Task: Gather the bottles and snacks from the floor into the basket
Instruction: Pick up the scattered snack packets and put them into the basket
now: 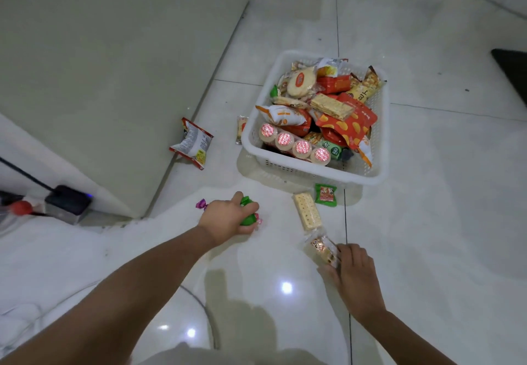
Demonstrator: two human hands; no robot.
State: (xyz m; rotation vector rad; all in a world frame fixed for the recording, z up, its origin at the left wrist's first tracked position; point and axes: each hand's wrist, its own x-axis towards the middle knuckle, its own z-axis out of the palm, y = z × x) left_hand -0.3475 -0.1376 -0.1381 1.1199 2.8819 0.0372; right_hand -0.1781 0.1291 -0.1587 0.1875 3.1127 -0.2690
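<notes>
A white plastic basket (288,166) stands on the tiled floor, heaped with snack packets and a row of small bottles (293,143) with red foil lids. My left hand (225,217) is closed around a green packet (247,216) on the floor, with a pink candy (259,220) peeking out beside it. My right hand (355,274) grips the near end of a clear-wrapped snack bar (320,247). A cracker pack (307,214) and a small green packet (325,195) lie in front of the basket. A red and white bag (192,143) and a thin pale packet (241,129) lie left of it.
A purple candy wrapper (201,203) lies just left of my left hand. A pale cabinet or wall panel (114,65) fills the upper left. A black power adapter (67,199) with a cable sits at the left edge. A dark mat (513,70) is at far right.
</notes>
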